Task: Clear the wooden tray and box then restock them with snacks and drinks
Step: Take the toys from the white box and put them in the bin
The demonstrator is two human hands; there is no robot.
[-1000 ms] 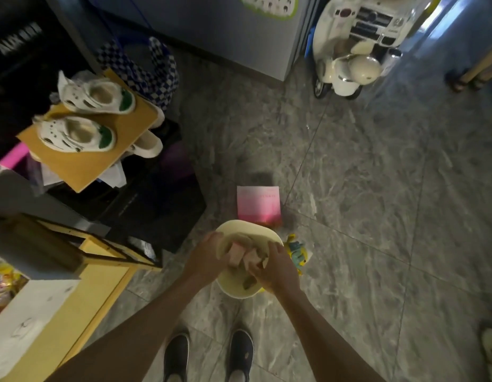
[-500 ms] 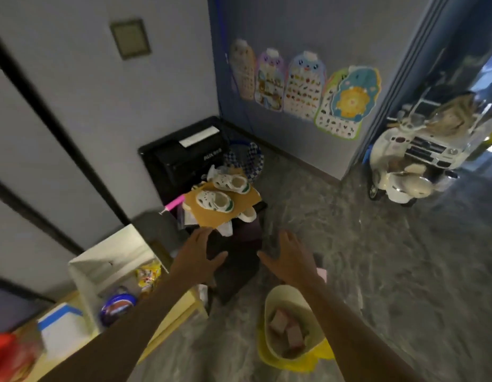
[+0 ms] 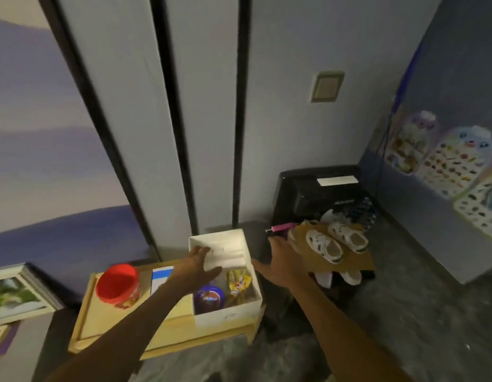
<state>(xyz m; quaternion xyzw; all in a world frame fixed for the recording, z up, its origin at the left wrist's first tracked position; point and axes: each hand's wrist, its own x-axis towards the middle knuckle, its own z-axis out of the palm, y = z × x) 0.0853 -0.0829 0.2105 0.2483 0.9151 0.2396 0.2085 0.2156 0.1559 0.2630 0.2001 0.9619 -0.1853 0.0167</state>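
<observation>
Head view: a dim room corner with grey wall panels point(image 3: 211, 111) split by black vertical strips, a switch plate point(image 3: 327, 86) in the upper right and posters point(image 3: 443, 164) on the blue wall at the right edge. The grey stone floor point(image 3: 421, 312) fills the lower right and lies open there.

A low wooden tray point(image 3: 101, 323) sits at lower centre-left against the wall. On its left part stands a red tub point(image 3: 118, 285), with a blue-and-white carton point(image 3: 161, 279) just right of it. A white box point(image 3: 228, 315) fills the tray's right end, its right wall at the tray's edge. Inside its near half lie a round blue pack point(image 3: 210, 296) and a yellow packet point(image 3: 238, 283).

Right of the box, across a narrow dark gap, a sheet of cardboard point(image 3: 346, 263) carries white shoes point(image 3: 324, 248). A black unit point(image 3: 316, 194) stands behind it in the corner. A framed picture point(image 3: 16, 293) leans at the left edge.

The left hand point(image 3: 195, 268) is spread flat with straight fingers over the box's far left part, above the blue pack; contact cannot be told. The right hand point(image 3: 283, 266), fingers also splayed and holding nothing, is in the gap just right of the box, overlapping the cardboard's near corner.
</observation>
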